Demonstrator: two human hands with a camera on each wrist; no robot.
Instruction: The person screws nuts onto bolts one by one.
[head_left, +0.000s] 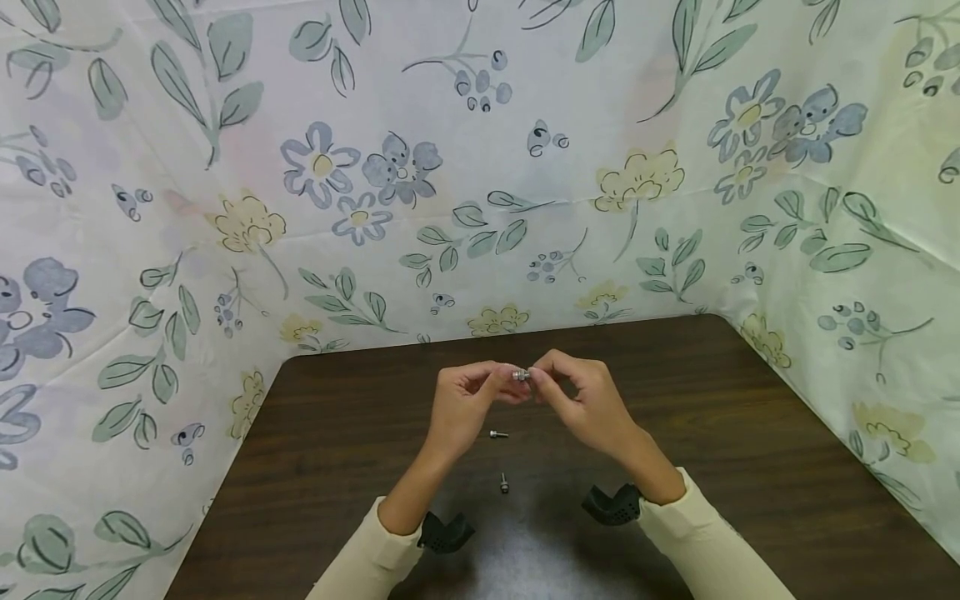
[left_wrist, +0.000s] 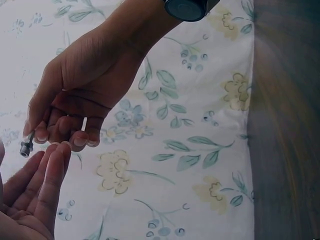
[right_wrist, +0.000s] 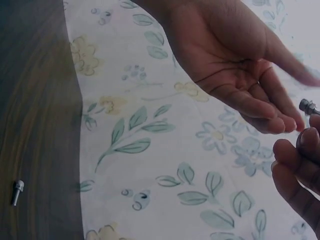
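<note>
My right hand (head_left: pixel 588 408) pinches a small metal bolt (head_left: pixel 521 376) between thumb and fingertips, its head turned toward my left hand (head_left: pixel 467 404). In the left wrist view, the held bolt (left_wrist: pixel 25 149) shows a round head with a recess and a ring-like part behind it. My left fingers are fairly straight, and in the right wrist view the bolt head (right_wrist: pixel 304 105) sits in the gap between left thumb and fingers, seemingly apart from both. Two more bolts lie on the table below the hands, one sideways (head_left: pixel 498 434) and one nearer (head_left: pixel 505 483).
A dark wood-grain table (head_left: pixel 337 467) lies under the hands. Floral-patterned white cloth (head_left: pixel 465 167) rises behind it and at both sides. Black wrist-worn devices (head_left: pixel 447 533) sit at the inner side of each sleeve.
</note>
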